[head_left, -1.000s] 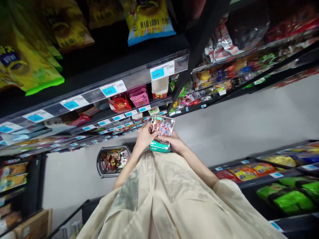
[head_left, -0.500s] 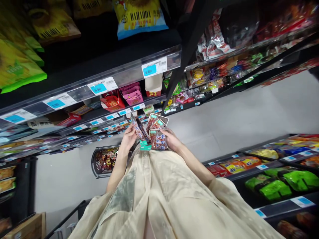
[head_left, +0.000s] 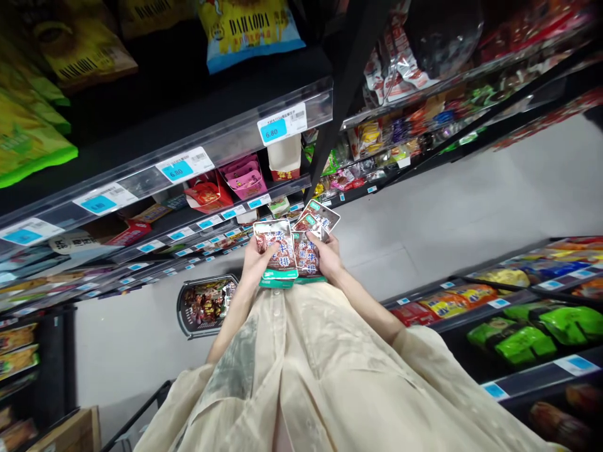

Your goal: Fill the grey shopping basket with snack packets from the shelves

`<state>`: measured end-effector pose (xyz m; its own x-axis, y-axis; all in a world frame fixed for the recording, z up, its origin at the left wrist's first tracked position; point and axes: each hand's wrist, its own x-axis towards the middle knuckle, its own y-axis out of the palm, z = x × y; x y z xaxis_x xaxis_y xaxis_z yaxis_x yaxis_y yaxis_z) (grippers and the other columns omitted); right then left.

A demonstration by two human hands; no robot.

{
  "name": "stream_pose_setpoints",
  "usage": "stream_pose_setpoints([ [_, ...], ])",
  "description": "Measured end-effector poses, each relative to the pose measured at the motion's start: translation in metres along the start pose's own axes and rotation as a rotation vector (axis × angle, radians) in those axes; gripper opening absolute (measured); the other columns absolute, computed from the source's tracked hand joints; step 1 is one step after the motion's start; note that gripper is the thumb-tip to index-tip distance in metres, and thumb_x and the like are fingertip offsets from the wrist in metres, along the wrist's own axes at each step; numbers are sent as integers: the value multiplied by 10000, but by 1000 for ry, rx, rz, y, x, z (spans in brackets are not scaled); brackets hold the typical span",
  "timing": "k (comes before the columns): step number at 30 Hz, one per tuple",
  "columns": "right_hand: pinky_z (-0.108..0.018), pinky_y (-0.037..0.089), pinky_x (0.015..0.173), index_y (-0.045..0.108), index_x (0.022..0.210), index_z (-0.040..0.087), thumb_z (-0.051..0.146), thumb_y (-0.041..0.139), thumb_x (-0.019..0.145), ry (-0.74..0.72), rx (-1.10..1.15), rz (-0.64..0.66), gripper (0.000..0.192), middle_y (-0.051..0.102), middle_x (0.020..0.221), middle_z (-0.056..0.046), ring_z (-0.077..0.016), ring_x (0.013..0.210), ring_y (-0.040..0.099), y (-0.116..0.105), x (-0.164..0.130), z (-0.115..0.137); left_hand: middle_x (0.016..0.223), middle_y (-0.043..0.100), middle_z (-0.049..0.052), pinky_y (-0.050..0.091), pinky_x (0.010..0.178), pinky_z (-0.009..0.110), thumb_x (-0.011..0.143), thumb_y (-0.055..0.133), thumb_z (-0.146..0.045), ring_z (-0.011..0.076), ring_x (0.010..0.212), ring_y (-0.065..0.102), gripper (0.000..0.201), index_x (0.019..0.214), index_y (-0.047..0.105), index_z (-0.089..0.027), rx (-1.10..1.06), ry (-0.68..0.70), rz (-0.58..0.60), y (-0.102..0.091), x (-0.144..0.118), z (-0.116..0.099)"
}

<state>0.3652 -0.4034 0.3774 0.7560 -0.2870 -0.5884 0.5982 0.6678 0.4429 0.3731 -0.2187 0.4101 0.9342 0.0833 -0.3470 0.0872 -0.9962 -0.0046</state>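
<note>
I had both hands up in front of my chest, fanning a handful of snack packets. My left hand (head_left: pixel 257 260) had its grip closed on one packet, the front packet (head_left: pixel 276 248), reddish-brown with large white characters and a green band along its lower edge; the thumb lay across its face and the fingers were hidden behind it. My right hand (head_left: pixel 330 258) had its grip closed on the other packets (head_left: pixel 311 242), several of the same kind spread like cards, their upper corners pointing away from me. The front packet overlapped the nearest of those on its left side, so the two lots were touching.

Taking the front packet as my landmark: just beyond it ran the shelf rail (head_left: pixel 226 223) with small blue price tags, and on that shelf stood pink cartons (head_left: pixel 245 176) and a white carton (head_left: pixel 285 157). Higher above it, a clear shelf edge carried a blue tag reading 6.80 (head_left: pixel 281 123), with a yellow and blue bag (head_left: pixel 247 28) marked DAHAODA over that. Below and to the left of the packet, a dark basket (head_left: pixel 207 304) full of wrapped goods sat on the grey floor (head_left: pixel 471 207). Directly beneath the packet hung my pale beige shirt (head_left: pixel 306 364). Well off to its right lay green bags (head_left: pixel 527 342) on a low shelf.
</note>
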Motion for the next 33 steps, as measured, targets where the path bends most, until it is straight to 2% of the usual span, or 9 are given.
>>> stream_pose_setpoints([
  [5,-372,660,819,711,1047,226,328,970,601,-35,21,5,526,827,966,-2,-216,818,784,10,-5,1,991,750,80,533,962,432,708,899,-396,316,995,717,477,1068,652,-203,508,71,15,10,-7,-22],
  [8,-386,662,831,721,1017,225,347,953,629,4,22,-2,468,826,950,-3,-227,837,788,9,-9,2,1066,743,78,534,973,432,642,941,-345,321,1045,707,586,1118,624,-218,563,55,124,13,-8,-21],
  [11,-413,660,864,723,1040,236,402,896,703,56,67,47,413,824,983,-1,-241,885,792,4,-9,3,1120,744,74,533,997,427,561,980,-313,308,1079,703,729,1178,607,-209,469,4,219,18,-7,-9],
  [15,-429,660,877,723,997,230,437,821,722,201,111,105,358,822,895,-2,-273,912,792,-3,-3,6,1173,754,94,542,997,413,497,1003,-290,300,1100,707,802,1201,635,-180,187,-82,245,25,-7,4],
  [19,-431,663,854,719,930,234,437,749,740,257,120,102,280,819,858,-5,-273,865,789,-12,10,12,1029,790,88,579,907,398,549,980,-309,278,945,744,633,1096,708,-143,-61,-240,370,20,-10,-1],
  [21,-410,664,820,722,933,230,395,767,723,237,79,87,270,817,855,-2,-255,808,782,-17,15,16,933,789,68,590,852,382,572,966,-315,259,857,743,514,996,733,-141,-105,-252,375,12,-10,-9],
  [25,-347,644,765,746,950,218,276,869,638,133,-40,121,340,821,902,-3,-219,764,766,-20,15,23,877,755,44,586,798,354,602,951,-309,233,815,713,430,936,730,-151,17,-134,387,3,-2,-23],
  [29,-333,624,800,751,970,210,293,962,588,37,-134,219,444,823,961,-10,-219,828,769,-11,7,18,1124,692,64,562,919,350,546,975,-296,240,1016,680,583,1044,688,-194,248,93,361,12,3,-21],
  [33,-305,622,774,745,962,204,403,988,590,12,-159,158,487,823,948,-10,-201,819,766,-5,2,11,1254,623,106,535,998,377,624,934,-361,266,1122,652,433,943,701,-184,437,166,262,18,-2,-15],
])
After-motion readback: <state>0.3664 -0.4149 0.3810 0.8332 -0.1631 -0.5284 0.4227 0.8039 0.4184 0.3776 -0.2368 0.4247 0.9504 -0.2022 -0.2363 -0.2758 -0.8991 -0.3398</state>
